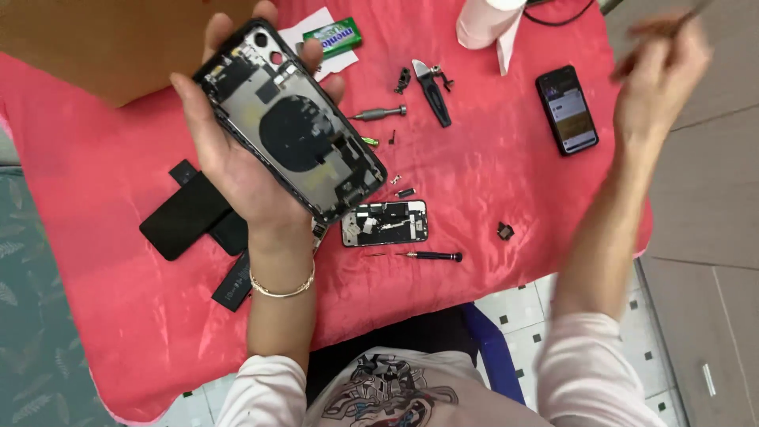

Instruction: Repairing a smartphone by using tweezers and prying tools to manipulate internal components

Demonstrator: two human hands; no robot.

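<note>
My left hand (229,150) holds an opened phone housing (292,126), its bare inside with a round black coil facing up, above the red-covered table (490,166). My right hand (660,75) is raised off to the right past the table edge, blurred, pinching a thin dark tool (672,22). Below the housing lies a small circuit board (385,223) and a thin black screwdriver (427,255).
A lit phone (567,109) lies at the right. Black pliers (432,91), a grey screwdriver (379,114), small screws and parts sit mid-table. Black flat parts (190,215) lie at left. A green gum pack (332,37) and a white roll (486,20) are at the back.
</note>
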